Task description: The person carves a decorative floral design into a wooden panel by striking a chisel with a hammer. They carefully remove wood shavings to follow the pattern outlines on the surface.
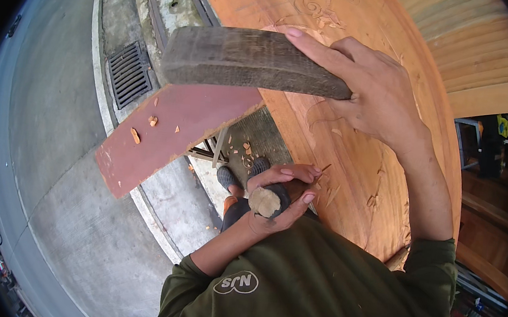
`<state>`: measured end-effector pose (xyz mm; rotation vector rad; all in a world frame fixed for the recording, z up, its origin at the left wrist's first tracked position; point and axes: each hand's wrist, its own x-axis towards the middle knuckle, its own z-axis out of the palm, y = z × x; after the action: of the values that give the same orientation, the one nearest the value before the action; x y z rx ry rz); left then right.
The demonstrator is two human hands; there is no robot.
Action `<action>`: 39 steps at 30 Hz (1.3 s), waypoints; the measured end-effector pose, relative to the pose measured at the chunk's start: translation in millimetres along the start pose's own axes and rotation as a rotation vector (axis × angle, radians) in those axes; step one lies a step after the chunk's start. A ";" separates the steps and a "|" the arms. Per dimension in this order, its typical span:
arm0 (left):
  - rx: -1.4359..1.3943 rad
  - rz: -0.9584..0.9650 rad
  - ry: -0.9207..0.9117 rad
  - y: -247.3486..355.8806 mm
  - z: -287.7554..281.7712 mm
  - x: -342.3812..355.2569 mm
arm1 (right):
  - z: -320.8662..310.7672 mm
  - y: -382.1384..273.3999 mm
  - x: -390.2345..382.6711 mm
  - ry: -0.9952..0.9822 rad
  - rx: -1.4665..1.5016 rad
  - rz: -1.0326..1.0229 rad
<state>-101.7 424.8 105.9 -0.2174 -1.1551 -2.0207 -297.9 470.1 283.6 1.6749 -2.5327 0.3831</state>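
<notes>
Right hand [375,91]: raised over the panel, gripping the right end of the block, with one digit stretched along its far side.
Wooden block [239,59]: long, thick, weathered and dark grey-brown; it reaches leftward from the right hand, above the left edge of the panel.
Left hand [281,195]: nearer to the wearer, fingers and thumb curled around the hand tool.
Hand tool [266,202]: chisel-like, with a pale round butt inside a dark collar; the butt faces up and left, the slim end points right toward the panel. Whether that end touches the wood I cannot quite tell from here.
Carved panel [358,169]: broad orange-brown wooden board with a curved right edge, lying beneath both hands; scrolling relief [311,0] marks its far end, and cut lines run through its nearer part.
Reddish-brown flat board [176,132]: left of the panel, bearing a few pale wood chips [135,135].
Ground, left: grey concrete paving [73,170] with a dark slotted drain grate [129,75].
Wearer: dark green shirt [314,288]; dark clogs [226,178] below, between the two boards.
Far right: a paler striped wooden board [487,56].
</notes>
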 end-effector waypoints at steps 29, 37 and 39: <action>1.396 -0.448 -0.907 -28.8 -28.8 48.4 | 115.8 52.3 -263.6 1.202 1.282 0.919; 1.356 -0.420 -0.954 -31.0 -37.3 42.0 | 116.7 52.8 -261.3 1.252 1.226 0.940; 1.425 -0.502 -0.987 -25.1 -35.0 42.2 | 115.6 49.6 -257.3 1.267 1.200 0.937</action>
<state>-140.2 381.3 90.2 -0.1737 -3.1696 -0.8568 -232.6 689.5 111.5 -0.2127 -1.6911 2.3027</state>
